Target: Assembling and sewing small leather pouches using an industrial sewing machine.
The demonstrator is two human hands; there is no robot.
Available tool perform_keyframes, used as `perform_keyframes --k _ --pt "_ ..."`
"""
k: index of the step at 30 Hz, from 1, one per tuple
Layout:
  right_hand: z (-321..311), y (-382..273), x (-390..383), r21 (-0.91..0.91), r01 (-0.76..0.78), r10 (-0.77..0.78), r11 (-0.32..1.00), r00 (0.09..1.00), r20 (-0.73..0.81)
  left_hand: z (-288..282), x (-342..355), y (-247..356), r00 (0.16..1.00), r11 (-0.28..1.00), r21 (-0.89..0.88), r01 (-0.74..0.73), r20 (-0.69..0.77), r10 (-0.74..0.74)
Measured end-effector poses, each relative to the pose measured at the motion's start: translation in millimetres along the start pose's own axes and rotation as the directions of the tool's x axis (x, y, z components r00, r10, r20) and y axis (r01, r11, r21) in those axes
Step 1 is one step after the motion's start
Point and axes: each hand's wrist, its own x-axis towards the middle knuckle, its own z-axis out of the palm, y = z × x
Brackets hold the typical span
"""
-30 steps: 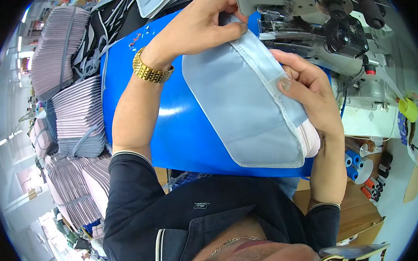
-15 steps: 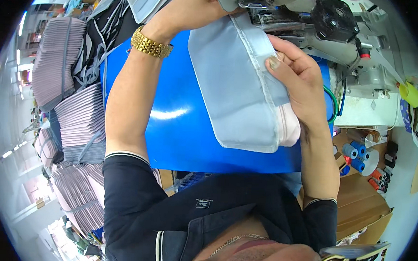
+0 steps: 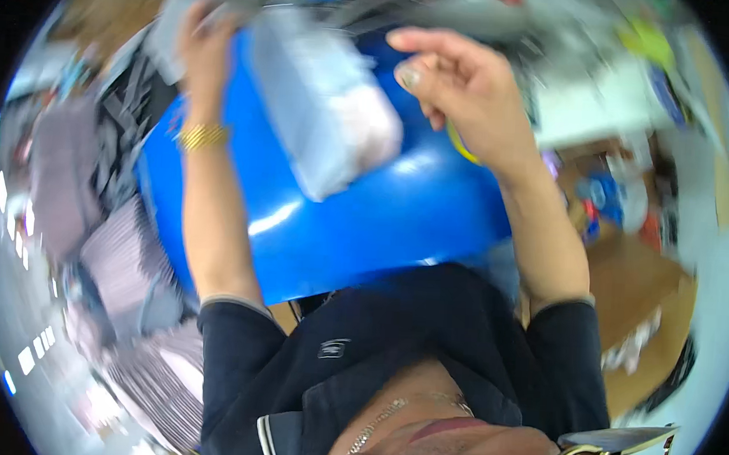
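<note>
A light grey fabric piece (image 3: 293, 100) with a pale pink part at one end lies on the blue work surface (image 3: 330, 250), its outline smeared by motion. My right hand (image 3: 471, 89) hovers to the right of this piece, apart from it. Its thumb and forefinger are spread, the other fingers are curled, and nothing shows between them. At the far left, my left hand (image 3: 204, 54) reaches to a grey fabric piece (image 3: 170, 40). Those fingers are too blurred to show whether they grip it.
Tied stacks of pinkish-grey fabric pieces (image 3: 128, 256) stand along the left, with black and grey strips (image 3: 124, 91) behind. Blurred machine parts (image 3: 547, 39) fill the far right. Thread spools (image 3: 609, 199) and an open cardboard box (image 3: 637, 299) are at the right.
My right hand has let go of the grey fabric piece. My left hand has moved left, away from the machine, to another grey piece. The whole view has shifted.
</note>
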Motion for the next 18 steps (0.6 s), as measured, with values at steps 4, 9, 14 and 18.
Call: perform_keyframes --k 4,9,14,18 --pt "-86 -83 -81 -0.125 -0.113 0.045 0.986 0.893 -0.447 -1 -70 -110 0.982 0.976 -0.135 0.171 -0.053 -0.180" --pt "-205 -155 -211 -0.038 0.316 -0.310 0.948 0.944 0.110 -22 -151 -169 0.985 0.975 0.223 0.004 0.167 -0.042" --pt "-160 -174 -226 -0.015 0.606 -0.572 0.796 0.760 0.309 4 -155 -154 0.999 0.966 0.258 -0.037 0.013 0.035" --pt "-169 -167 -241 -0.068 0.563 -0.531 0.824 0.807 0.259 1 -154 -166 0.998 0.967 0.249 -0.058 -0.009 0.062"
